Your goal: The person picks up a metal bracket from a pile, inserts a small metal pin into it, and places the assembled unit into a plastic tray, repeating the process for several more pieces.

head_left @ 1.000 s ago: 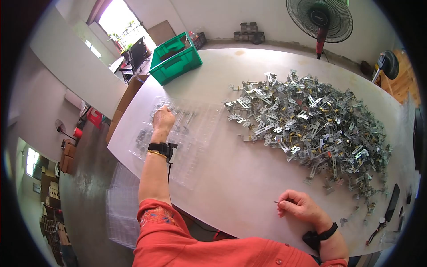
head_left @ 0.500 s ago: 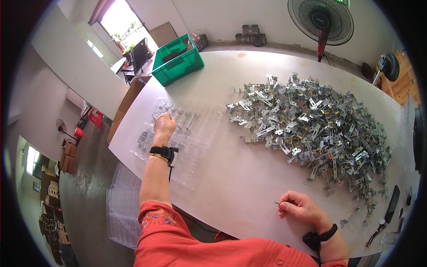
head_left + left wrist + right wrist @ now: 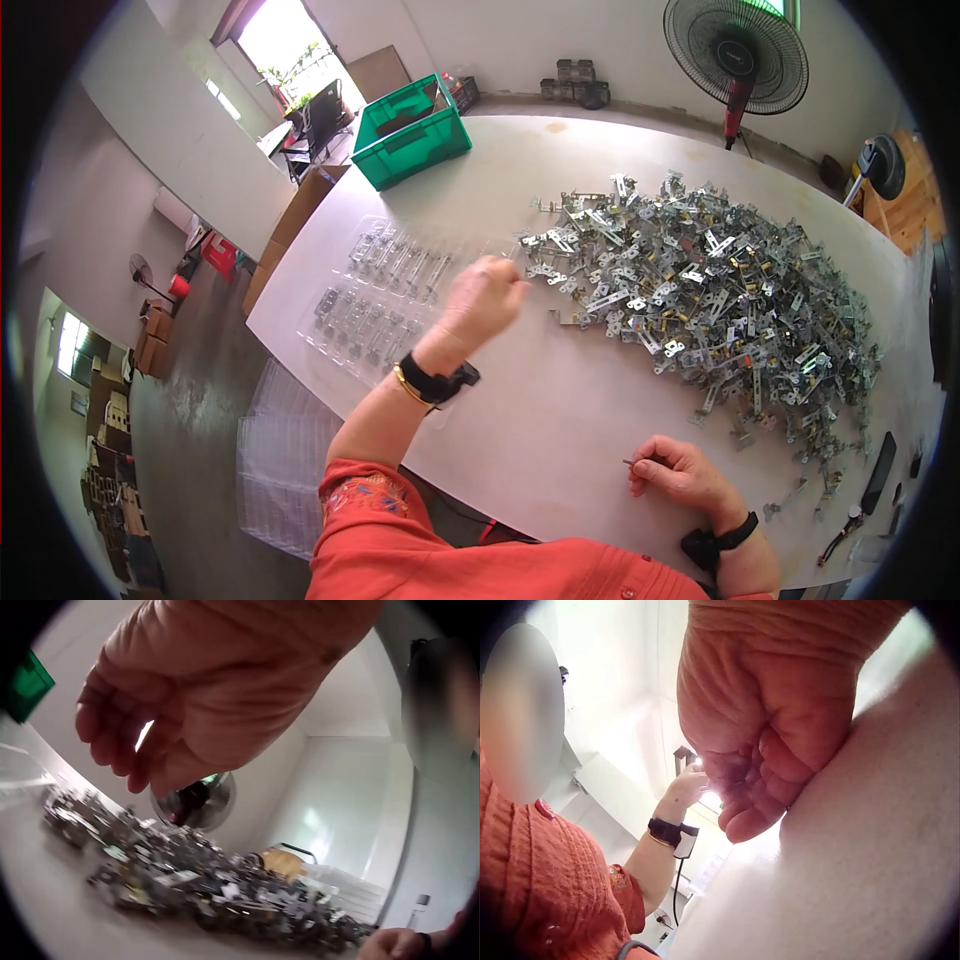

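My left hand [image 3: 485,300] is over the table between a clear plastic tray and a big heap of small metal brackets [image 3: 720,300]. Its fingers are loosely curled, and in the left wrist view daylight shows between fingers and thumb with nothing held. Rows of metal brackets [image 3: 408,264] lie in the clear tray [image 3: 345,268], whose right side is partly behind the left forearm. Low over the table's near side, my right hand [image 3: 685,475] pinches a small thin dark piece [image 3: 628,462] between thumb and forefinger; most of it is hidden in the fingers.
A green crate [image 3: 415,145] stands at the table's far left corner. Stacked clear trays [image 3: 285,470] sit below the left edge. A black bar-shaped object [image 3: 880,470] lies at the right edge, and a fan [image 3: 737,60] stands behind the table.
My left hand has left the tray and moved right towards the bracket heap, uncovering the brackets in the tray. The right hand keeps its pinch in about the same place.
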The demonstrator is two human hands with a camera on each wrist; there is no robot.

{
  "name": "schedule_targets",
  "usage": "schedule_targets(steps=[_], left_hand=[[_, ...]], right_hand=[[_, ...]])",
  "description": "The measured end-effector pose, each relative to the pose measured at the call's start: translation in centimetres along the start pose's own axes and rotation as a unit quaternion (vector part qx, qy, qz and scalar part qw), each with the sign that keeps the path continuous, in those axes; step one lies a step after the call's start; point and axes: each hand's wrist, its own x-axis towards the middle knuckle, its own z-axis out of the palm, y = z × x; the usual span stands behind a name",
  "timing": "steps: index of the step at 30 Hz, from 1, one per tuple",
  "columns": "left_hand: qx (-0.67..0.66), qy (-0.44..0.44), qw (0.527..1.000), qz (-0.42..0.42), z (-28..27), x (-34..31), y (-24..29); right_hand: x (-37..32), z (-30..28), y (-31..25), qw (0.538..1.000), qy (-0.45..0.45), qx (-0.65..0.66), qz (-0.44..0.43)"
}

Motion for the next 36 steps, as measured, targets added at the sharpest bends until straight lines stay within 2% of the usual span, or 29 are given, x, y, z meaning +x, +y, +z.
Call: schedule_targets(steps=[4, 8, 10, 11, 12, 13, 15, 16, 17, 18, 19, 20, 21, 22, 23, 25, 29, 31, 36], left_hand=[[-0.071, -0.044, 0.986, 0.145, 2.5, -1.4, 7.5], [-0.185, -0.148, 0.936, 0.26, 4.2, -4.2, 14.0], [-0.223, -0.216, 0.888, 0.34, 4.4, -5.9, 16.8], [-0.243, -0.265, 0.857, 0.368, 4.2, -6.9, 18.2], [-0.325, -0.263, 0.813, 0.405, 3.7, -7.7, 19.3], [-0.402, -0.277, 0.782, 0.387, 3.5, -8.7, 20.4], [-0.446, -0.327, 0.725, 0.411, 2.9, -9.4, 21.5], [-0.45, -0.329, 0.72, 0.413, 3.2, -9.4, 21.7], [-0.472, -0.301, 0.721, 0.408, 3.5, -9.2, 21.9], [-0.496, -0.274, 0.719, 0.402, 3.8, -9.0, 22.2], [-0.464, -0.27, 0.751, 0.385, 3.4, -7.9, 21.8], [-0.465, -0.259, 0.773, 0.345, 3.7, -7.0, 21.4], [-0.464, -0.25, 0.794, 0.303, 4.4, -6.2, 20.8], [-0.468, -0.214, 0.812, 0.274, 5.2, -5.5, 20.2], [-0.469, -0.179, 0.83, 0.244, 6.0, -4.8, 19.6], [-0.454, -0.175, 0.857, 0.174, 6.5, -3.3, 17.9], [-0.418, -0.081, 0.902, 0.075, 7.8, -0.3, 14.2], [-0.427, -0.037, 0.903, 0.031, 8.4, 1.6, 11.4], [-0.308, 0.101, 0.944, -0.053, 7.2, 4.6, 5.6]], right_hand=[[-0.2, 0.1, -0.1, 0.999, 0.013, -0.029, 0.009], [-0.5, 0.1, -0.6, 0.999, 0.019, -0.03, 0.011], [-0.4, -0.7, 0.5, 0.994, -0.026, -0.11, -0.004], [-0.7, -0.7, 0.3, 0.994, -0.019, -0.108, 0.001], [-0.8, -0.6, -0.3, 0.996, -0.022, -0.089, -0.005], [-0.8, -0.3, -0.9, 0.997, -0.024, -0.069, -0.012], [-0.9, 0.2, -1.9, 0.998, -0.021, -0.049, -0.018], [-1.0, 0.6, -2.2, 0.999, -0.028, -0.026, 0.006], [-1.1, 0.7, -2.4, 0.999, -0.035, -0.002, 0.031], [-1.1, 0.2, -2.7, 0.993, -0.044, -0.103, -0.045], [-2.2, 0.4, -1.5, 0.993, -0.036, -0.103, -0.04], [-3.5, 0.9, 0.6, 0.994, 0.057, -0.009, -0.092], [-4.0, 0.9, 2.3, 0.975, 0.148, 0.084, -0.145], [-1.0, -0.9, 2.7, 0.997, -0.026, 0.038, -0.061], [-0.6, -0.5, 0.1, 0.995, -0.055, -0.085, -0.007], [0.0, -0.3, 0.2, 0.994, -0.053, -0.075, -0.055], [0.0, -0.4, 0.0, 0.994, -0.061, -0.073, -0.053], [0.0, -0.5, -0.1, 0.994, -0.065, -0.07, -0.044], [0.0, -0.5, 0.2, 0.995, -0.064, -0.063, -0.038]])
